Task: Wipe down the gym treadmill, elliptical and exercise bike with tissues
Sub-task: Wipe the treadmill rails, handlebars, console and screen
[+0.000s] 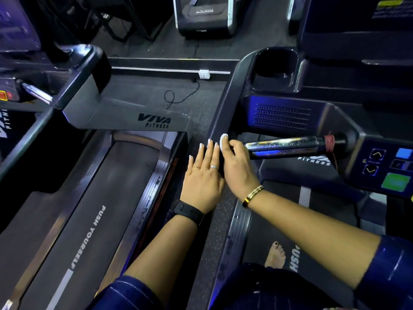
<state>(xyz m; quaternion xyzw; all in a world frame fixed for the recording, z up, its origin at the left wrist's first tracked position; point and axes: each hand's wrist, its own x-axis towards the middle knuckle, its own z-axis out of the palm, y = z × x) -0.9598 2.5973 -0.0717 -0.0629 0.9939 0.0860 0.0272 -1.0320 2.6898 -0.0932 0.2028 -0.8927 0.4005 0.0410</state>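
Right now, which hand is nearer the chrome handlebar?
Right. The right hand, pinching a tissue, is at the chrome handlebar tip; the left hand lies flat on the side rail, farther off.

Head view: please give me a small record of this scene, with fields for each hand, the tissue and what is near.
left hand: fingers straight, flat on the rail
right hand: pinches the tissue
tissue: small white wad, held against the rail, beside the handlebar
near: console at right; belt of a treadmill at left
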